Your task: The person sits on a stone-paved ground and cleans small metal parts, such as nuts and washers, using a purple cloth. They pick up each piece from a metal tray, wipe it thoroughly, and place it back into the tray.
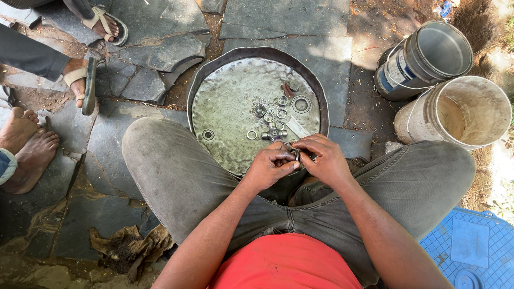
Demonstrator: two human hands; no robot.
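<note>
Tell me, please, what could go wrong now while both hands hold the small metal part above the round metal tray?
1. The small metal part is pinched between the left hand and the right hand right at the near rim of the round tray; if it slips, it may fall outside, onto the lap or the stone floor.
2. Loose rings and nuts lie scattered in the tray; a bump could probably mix or lose them.

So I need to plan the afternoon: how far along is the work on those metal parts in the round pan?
Already apart: rings, a large hex nut and a cross-shaped joint piece lie loose in the round metal pan. In hand: left hand and right hand both grip one small metal part at the pan's near edge. The loose pieces remain untouched.
</note>
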